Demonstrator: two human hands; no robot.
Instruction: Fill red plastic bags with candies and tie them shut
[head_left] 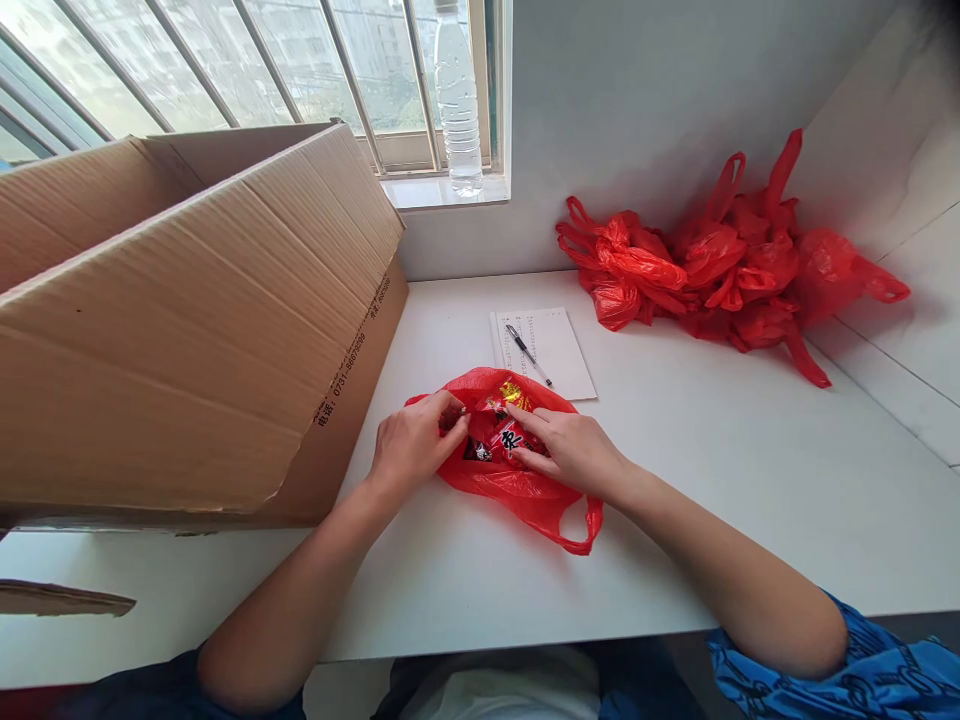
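Observation:
A red plastic bag (517, 488) lies opened out on the white table, one handle loop toward me. Inside it are several small wrapped snack packets (510, 435), red with dark lettering, one with gold on it. My left hand (416, 440) is at the bag's left side, its fingers curled and pinched on the bag's edge. Over the packets, my right hand (574, 450) reaches in from the right with fingers stretched out and apart, touching the packets.
A large open cardboard box (187, 350) stands at the left. Behind the bag lies a notebook (566, 350) with a pen (529, 355) on it. Tied red plastic bags (720, 260) are heaped at the back right. A clear bottle (459, 110) stands on the windowsill.

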